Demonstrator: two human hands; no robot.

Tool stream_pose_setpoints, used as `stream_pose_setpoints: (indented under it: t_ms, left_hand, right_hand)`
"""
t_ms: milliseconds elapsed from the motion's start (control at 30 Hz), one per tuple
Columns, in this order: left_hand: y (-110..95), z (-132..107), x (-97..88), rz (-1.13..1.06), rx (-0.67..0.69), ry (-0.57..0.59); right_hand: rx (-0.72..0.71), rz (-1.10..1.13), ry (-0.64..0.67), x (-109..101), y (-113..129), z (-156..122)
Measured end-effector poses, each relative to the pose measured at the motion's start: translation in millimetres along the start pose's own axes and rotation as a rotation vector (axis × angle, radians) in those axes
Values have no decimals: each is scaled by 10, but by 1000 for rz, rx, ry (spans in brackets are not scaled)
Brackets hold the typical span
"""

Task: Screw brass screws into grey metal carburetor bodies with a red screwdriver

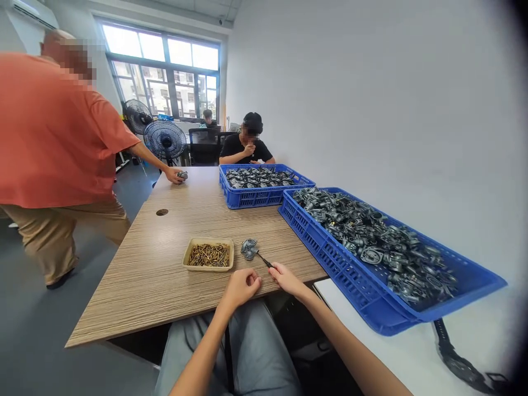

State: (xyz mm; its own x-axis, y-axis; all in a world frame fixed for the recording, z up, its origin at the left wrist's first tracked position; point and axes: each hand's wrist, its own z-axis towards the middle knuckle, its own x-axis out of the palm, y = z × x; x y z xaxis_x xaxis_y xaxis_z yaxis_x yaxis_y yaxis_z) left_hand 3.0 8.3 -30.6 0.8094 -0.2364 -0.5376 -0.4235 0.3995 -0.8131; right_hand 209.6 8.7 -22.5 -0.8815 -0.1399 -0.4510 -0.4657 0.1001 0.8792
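My right hand [286, 279] is closed around the handle of a thin dark screwdriver [264, 260]. The screwdriver's tip meets a grey metal casting [249, 249], which looks like a carburetor body and lies on the wooden table [144, 264]. To the left of it, my left hand [243, 286] rests by the table's front edge with its fingers curled in. Whatever those fingers may hold is hidden. Just beyond my left hand stands a cream plastic tray [185, 263] full of small brass pieces [209, 255].
A large blue crate [330, 256] heaped with grey castings [358, 225] stands at right, another blue crate [264, 199] behind it. A person in orange [61, 132] reaches over the far left corner, hand [174, 175] on a casting. Someone in black [247, 146] sits beyond. A watch [460, 363] lies lower right.
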Motion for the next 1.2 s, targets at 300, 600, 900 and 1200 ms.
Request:
stream_pose_setpoints:
  t_ms: [300,600,900,1200]
  left_hand:
    - [-11,5,-11,10,11,-14]
    - [-1,-3,3,83,5,-43]
    - [-15,-15,23,90,0,-86]
    - [-40,-48,7,27,-39,-60]
  right_hand:
    - [87,71,11,-83,-82,5]
    - [18,-25,-80,-57,-143,-113]
    - [-49,-37,-37,-81,-166,-169]
    - [-88,-45,-38,-439,-457,-629]
